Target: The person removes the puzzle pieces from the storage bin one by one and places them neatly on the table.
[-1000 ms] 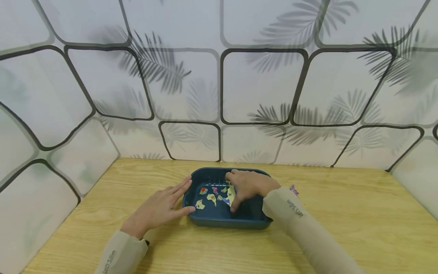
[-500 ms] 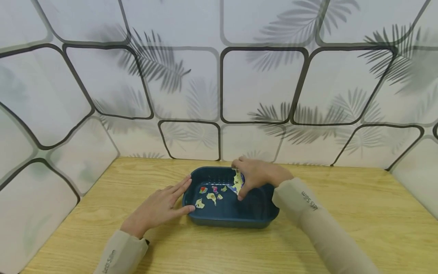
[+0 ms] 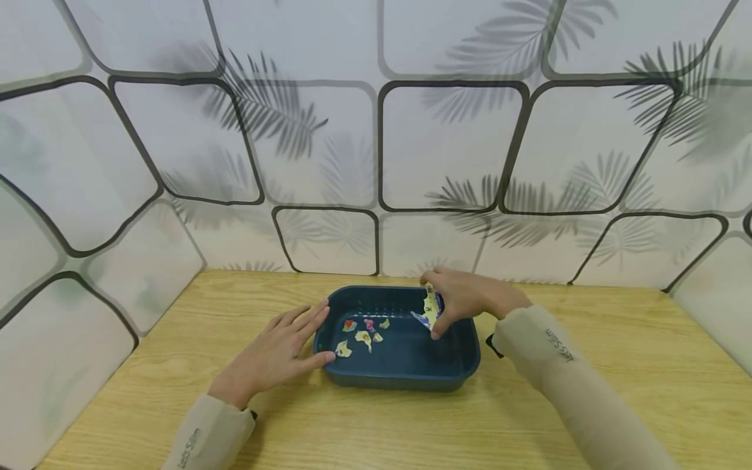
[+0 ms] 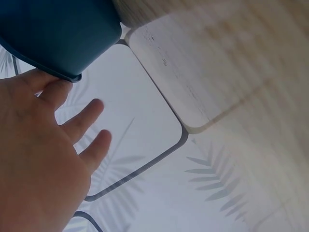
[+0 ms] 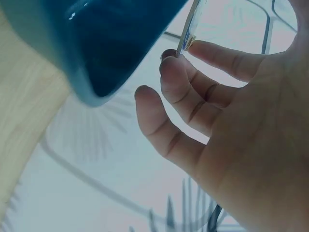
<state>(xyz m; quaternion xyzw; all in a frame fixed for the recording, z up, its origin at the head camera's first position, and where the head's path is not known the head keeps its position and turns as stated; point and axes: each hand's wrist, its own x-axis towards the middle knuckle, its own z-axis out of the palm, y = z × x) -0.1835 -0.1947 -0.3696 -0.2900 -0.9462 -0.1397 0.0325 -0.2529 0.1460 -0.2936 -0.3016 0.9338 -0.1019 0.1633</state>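
A dark blue rectangular tray (image 3: 405,382) stands on the table. My left hand (image 3: 279,356) rests at its left rim, fingers straight and thumb apart; in the left wrist view, fingertips of the left hand (image 4: 43,145) touch the rim. Over the tray's right half, my right hand (image 3: 472,297) pinches a flat, irregular yellow-and-blue cutout (image 3: 430,308) between thumb and fingers. Its thin edge shows between the fingers of the right hand (image 5: 251,125) in the right wrist view. Several small cutouts lie in the tray's left half, among them a red one (image 3: 349,325) and a yellowish one (image 3: 363,338).
The light wooden table (image 3: 376,431) extends around the tray. Behind it and at the sides rise pale walls (image 3: 329,150) with dark outlines and leaf prints. The right sleeve (image 3: 564,365) covers part of the table.
My right hand has carried the large cutout rightward and up, away from the smaller ones. A small purple piece on the table at the right is now hidden by the right arm. The left hand stays.
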